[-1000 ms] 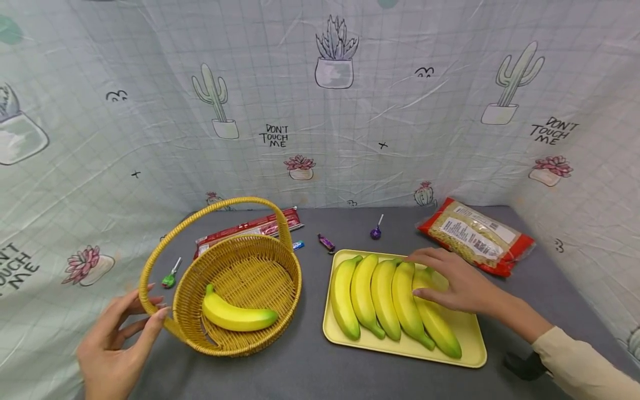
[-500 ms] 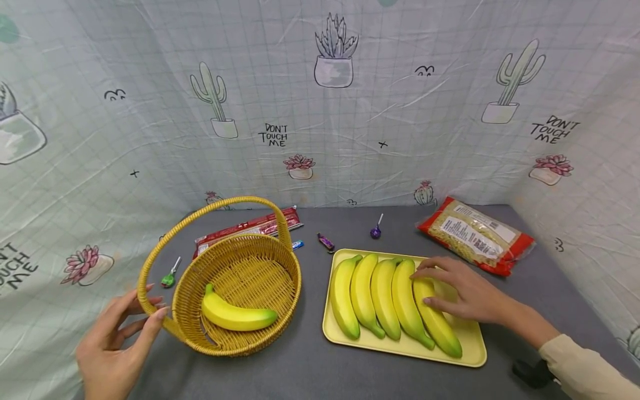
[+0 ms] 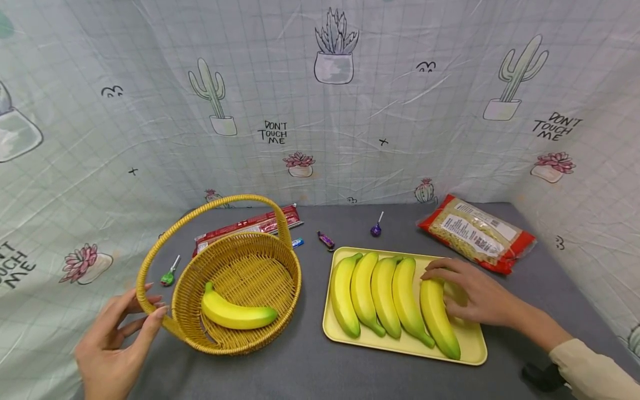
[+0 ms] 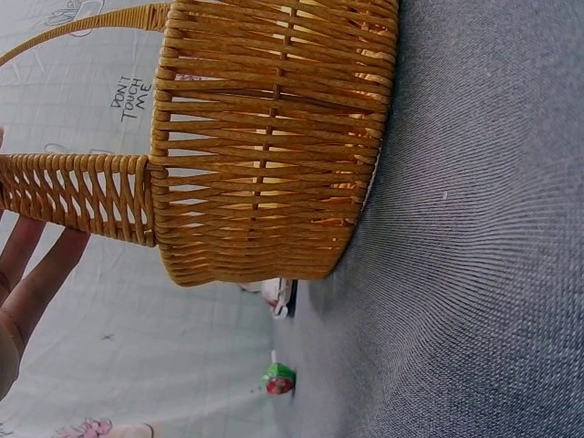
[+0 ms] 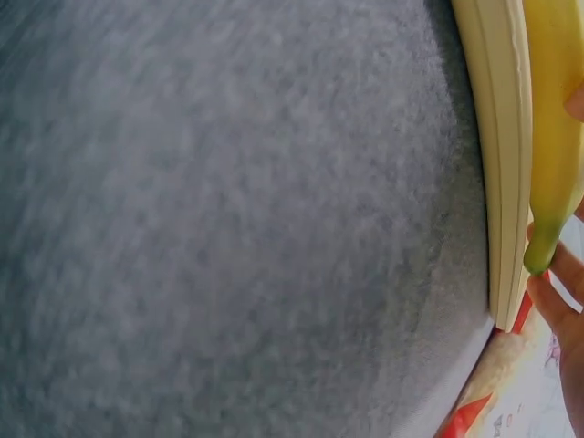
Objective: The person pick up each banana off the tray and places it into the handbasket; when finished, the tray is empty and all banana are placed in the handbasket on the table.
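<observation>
A woven yellow basket (image 3: 250, 278) stands at the left with one banana (image 3: 237, 315) lying in it. My left hand (image 3: 150, 303) holds the base of its handle (image 3: 145, 278) between thumb and fingers; in the left wrist view the fingers (image 4: 36, 269) lie behind the handle (image 4: 82, 196). A yellow tray (image 3: 472, 347) at the right carries several bananas side by side. My right hand (image 3: 445, 286) grips the rightmost banana (image 3: 437, 322), fingers curled over its upper half. The right wrist view shows that banana (image 5: 552, 109) and the tray rim (image 5: 502, 182).
Behind the basket lie a long red packet (image 3: 250, 225), a blue candy (image 3: 298, 243) and a purple candy (image 3: 326, 240). A purple lollipop (image 3: 376, 229) and a red noodle bag (image 3: 477, 233) sit behind the tray. A green lollipop (image 3: 169, 276) lies far left. Cloth walls enclose the grey table.
My right hand slid right off the other bananas and curled round the rightmost one, which now lies a little apart from its neighbours. The left hand and basket have not moved.
</observation>
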The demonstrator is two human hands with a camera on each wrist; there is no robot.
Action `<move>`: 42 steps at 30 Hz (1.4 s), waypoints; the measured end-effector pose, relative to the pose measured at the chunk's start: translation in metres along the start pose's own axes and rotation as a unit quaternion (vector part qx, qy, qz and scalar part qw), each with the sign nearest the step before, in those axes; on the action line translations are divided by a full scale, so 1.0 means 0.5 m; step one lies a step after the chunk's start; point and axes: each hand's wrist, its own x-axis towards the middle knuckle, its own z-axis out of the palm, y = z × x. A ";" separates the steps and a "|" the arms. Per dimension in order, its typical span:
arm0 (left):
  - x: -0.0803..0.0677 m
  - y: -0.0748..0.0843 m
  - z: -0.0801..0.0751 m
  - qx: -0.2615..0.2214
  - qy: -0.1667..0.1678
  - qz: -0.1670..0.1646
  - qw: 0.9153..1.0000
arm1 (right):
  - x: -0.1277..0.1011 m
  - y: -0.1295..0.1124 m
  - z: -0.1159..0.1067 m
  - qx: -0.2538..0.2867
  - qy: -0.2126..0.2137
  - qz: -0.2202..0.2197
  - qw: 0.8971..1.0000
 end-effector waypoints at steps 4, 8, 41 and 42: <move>0.000 -0.002 0.000 0.002 -0.002 -0.003 1.000 | -0.003 0.002 0.000 -0.011 -0.004 -0.007 1.000; 0.000 -0.005 0.001 -0.007 0.000 0.001 1.000 | -0.003 0.004 -0.002 -0.030 -0.011 -0.029 0.999; 0.000 -0.003 0.001 0.006 -0.005 -0.013 1.000 | 0.002 -0.003 -0.043 0.010 0.031 -0.047 0.998; 0.000 -0.004 0.001 0.003 -0.004 -0.009 1.000 | 0.002 -0.004 -0.043 0.010 0.032 -0.048 0.998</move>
